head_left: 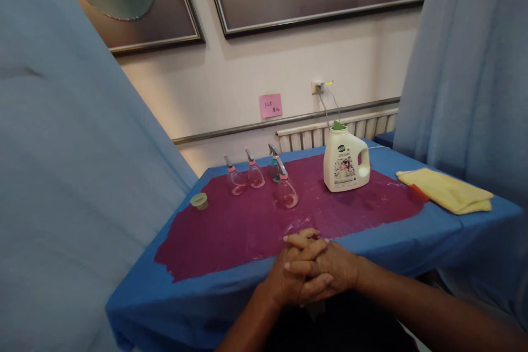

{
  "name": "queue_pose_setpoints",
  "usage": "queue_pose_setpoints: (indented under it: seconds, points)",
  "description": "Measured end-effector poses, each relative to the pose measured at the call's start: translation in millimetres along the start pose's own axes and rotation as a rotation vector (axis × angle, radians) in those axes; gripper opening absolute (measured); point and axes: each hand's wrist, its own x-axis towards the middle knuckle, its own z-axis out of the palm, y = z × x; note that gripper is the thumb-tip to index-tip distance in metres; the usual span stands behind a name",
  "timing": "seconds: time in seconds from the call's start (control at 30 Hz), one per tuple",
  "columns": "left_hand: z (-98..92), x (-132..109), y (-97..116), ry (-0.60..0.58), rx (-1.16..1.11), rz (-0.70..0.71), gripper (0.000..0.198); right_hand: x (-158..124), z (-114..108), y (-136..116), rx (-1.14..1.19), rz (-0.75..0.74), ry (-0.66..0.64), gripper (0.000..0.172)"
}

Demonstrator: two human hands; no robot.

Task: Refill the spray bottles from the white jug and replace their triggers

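Observation:
At the front edge of the table, my left hand (284, 280) and my right hand (336, 270) are clasped together, their fingers interlaced and closed. No object shows between them. Just beyond the hands, a dark magenta covering (231, 231) with shiny spots lies over the blue tablecloth (206, 291). Nearest to them stands a clear spray bottle (287, 195) with a pink collar and grey trigger head. Two similar spray bottles, one (256, 177) and another (236, 182), are farther left. A teal-tinted spray bottle (275, 169) is partly hidden behind the nearest one.
A cream jug (345, 168) with a handle and green top stands right of the bottles. A folded yellow cloth (449, 190) lies at the right, and a small greenish tub (199, 201) at the left. Blue curtains hang on both sides; a radiator (305, 139) is behind.

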Motion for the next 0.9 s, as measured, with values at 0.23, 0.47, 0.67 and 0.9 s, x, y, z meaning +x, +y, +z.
queue_pose_setpoints:
  seconds: [0.23, 0.47, 0.67, 0.9]
  points:
    - [-1.6, -0.3, 1.1, 0.007, 0.024, 0.024, 0.075, 1.7, -3.3, -2.5, -0.003, 0.031, -0.037, 0.096]
    - [-5.0, 1.1, 2.2, -0.006, 0.027, 0.029, 0.075, 0.8, -0.4, -1.2, 0.004, -0.018, 0.058, 0.094]
    - [-0.9, 1.3, 0.6, -0.011, 0.072, 0.033, 0.075, -1.3, 2.7, 0.4, -0.003, 0.023, -0.018, 0.098]
    - [0.9, 0.8, -1.1, -0.015, 0.043, 0.002, 0.076, -0.8, -0.4, -0.3, 0.0, 0.008, -0.031, 0.1]
